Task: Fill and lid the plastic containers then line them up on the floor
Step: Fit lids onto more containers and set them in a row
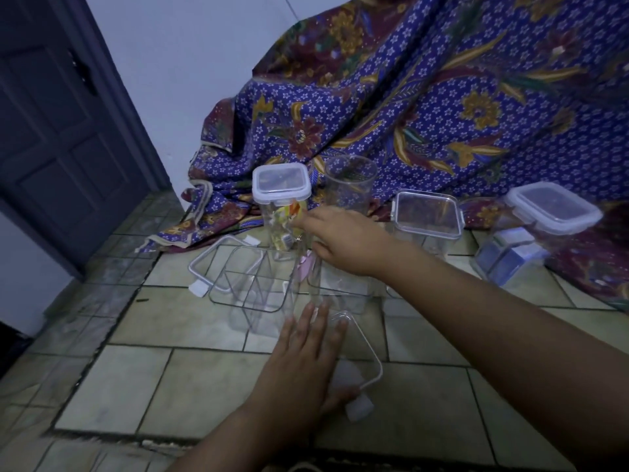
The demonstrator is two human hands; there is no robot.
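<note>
- Left hand (303, 362) is flat, fingers straight and a bit spread, pressing on a loose clear lid (366, 356) that lies on the tiled floor (170, 386) closest to the person.
- Right hand (340, 243) reaches forward with its fingers curled, fingertips right up against the side of the tall lidded container (280, 195). Honestly can't tell if it's pinching anything or just touching.
- That tall one has colourful packets inside and its white-rimmed lid is on.
- There's a small pink thing (304, 269) just below the right hand; too blurry to say what.
- In front of the tall one stands an open empty container (252, 287), with another lid (218, 264) propped just behind it on the left.
- Further back: a round clear tub (350, 185) with no lid, then a square lidded container (427, 216).
- Far right, a container holding blue-and-white packets (507, 257), its lid (551, 212) sitting tilted on top.
- A purple batik cloth (442, 97) is draped behind everything, with a dark door (51, 131) on the left.
</note>
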